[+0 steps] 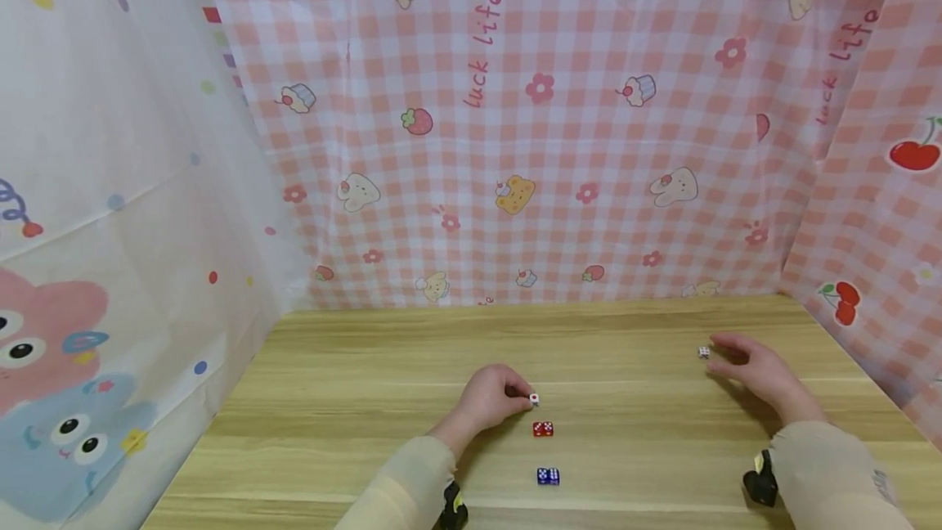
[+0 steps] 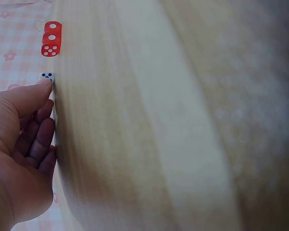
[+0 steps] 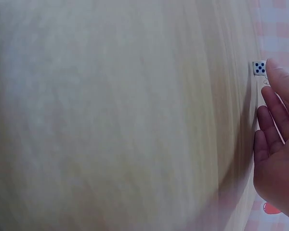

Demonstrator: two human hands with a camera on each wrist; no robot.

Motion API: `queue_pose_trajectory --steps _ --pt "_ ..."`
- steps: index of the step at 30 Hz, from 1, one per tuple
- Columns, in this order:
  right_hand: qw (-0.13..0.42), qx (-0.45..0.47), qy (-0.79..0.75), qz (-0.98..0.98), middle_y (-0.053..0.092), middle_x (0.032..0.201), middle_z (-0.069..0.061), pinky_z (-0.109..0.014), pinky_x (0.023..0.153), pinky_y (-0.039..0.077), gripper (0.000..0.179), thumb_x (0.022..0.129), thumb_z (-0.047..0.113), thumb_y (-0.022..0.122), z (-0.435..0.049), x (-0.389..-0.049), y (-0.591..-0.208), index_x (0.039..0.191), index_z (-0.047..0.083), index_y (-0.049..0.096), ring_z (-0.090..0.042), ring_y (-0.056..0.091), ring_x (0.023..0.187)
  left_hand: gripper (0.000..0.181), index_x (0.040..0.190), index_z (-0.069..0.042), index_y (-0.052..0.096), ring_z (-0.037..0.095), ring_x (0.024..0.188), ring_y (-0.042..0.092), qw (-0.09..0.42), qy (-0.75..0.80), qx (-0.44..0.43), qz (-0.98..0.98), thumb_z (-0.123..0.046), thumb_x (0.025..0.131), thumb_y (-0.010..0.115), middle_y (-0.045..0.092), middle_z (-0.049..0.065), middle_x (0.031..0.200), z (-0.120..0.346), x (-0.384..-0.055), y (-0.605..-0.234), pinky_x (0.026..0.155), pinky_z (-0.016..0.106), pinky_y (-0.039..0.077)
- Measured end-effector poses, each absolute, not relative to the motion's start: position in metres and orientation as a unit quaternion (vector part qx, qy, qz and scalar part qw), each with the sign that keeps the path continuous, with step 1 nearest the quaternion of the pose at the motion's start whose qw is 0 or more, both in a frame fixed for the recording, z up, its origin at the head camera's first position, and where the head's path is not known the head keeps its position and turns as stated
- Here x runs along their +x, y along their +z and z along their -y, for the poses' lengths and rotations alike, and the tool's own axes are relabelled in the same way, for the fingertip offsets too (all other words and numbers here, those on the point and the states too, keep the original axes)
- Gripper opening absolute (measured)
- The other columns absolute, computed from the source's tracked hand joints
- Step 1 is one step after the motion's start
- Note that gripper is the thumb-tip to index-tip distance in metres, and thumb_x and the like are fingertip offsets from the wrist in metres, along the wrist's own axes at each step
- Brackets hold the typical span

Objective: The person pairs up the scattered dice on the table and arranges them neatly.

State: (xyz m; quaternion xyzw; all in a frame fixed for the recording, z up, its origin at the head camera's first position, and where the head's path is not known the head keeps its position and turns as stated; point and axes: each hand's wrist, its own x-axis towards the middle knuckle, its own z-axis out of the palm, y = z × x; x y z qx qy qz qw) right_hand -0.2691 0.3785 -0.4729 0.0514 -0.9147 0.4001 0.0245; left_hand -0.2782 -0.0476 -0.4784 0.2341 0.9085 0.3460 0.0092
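Note:
My left hand (image 1: 491,399) pinches a small white die (image 1: 534,400) between thumb and fingers, low over the wooden table. In the left wrist view the thumb covers part of that white die (image 2: 47,77). My right hand (image 1: 758,370) is at the far right, thumb and forefinger spread apart. Just off its fingertips is another white die (image 1: 704,352), showing dark pips in the right wrist view, near the thumb. Two red dice (image 1: 543,429) sit side by side nearer me than the left hand's die. Closer still lies a pair of blue dice (image 1: 548,477).
The wooden tabletop (image 1: 368,366) runs back to a pink checked curtain (image 1: 456,154). A white patterned curtain (image 1: 147,186) hangs on the left, and more checked cloth (image 1: 883,211) closes off the right side.

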Motion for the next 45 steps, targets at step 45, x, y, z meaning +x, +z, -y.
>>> queue_pose_trajectory --steps 45 --pt "0.064 -0.012 0.341 0.938 0.06 0.117 -0.033 -0.061 0.094 0.037 0.035 0.096 0.018 0.065 -0.365 -0.279 -0.476 0.117 -0.01 0.063 -0.052 0.051 0.11 0.007 0.084 -0.013 0.079 0.003 0.075 0.056 0.0 0.341 0.244 -0.908 -0.012 0.079 0.083 0.066 -0.008 0.081 0.047 -0.275 -0.476 0.073 0.024 0.047"
